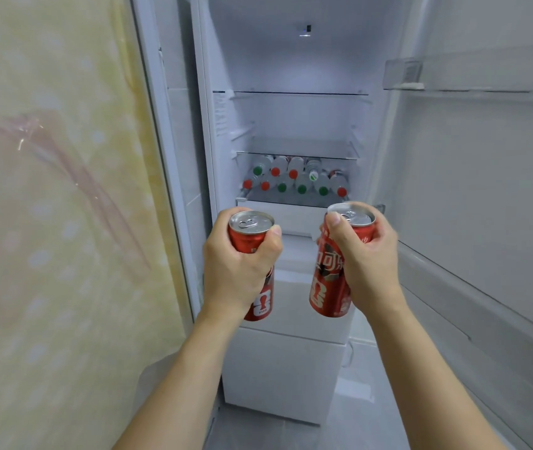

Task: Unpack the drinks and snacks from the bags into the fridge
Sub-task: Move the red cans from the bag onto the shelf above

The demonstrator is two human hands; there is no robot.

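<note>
Each hand carries one red cola can in front of the open fridge (pixel 294 60), and the shelves lie straight ahead of and above both grips — that is the relation the placing turns on. The left hand (pixel 237 264) wraps its fingers and thumb round the left can (pixel 252 237), covering most of its side. The right hand (pixel 364 254) holds the right can (pixel 333 271) the same way, thumb laid across the rim. Both cans stand roughly upright, long axis near vertical, tops tipped slightly toward the camera, so they could likely go onto a shelf standing with little turning.

The cans hang level with the white drawer front below the lowest glass shelf. On that shelf lie rows of water bottles (pixel 294 180), caps — red and green — facing out, filling it from left edge to right edge. The two glass shelves above look bare; I judge the middle glass shelf (pixel 297 147) the nearest free spot. Neither hand is clearly nearer.

The bags are out of view. The door bins on the right are blurred, and the depth behind the bottles is hard to make out.
</note>
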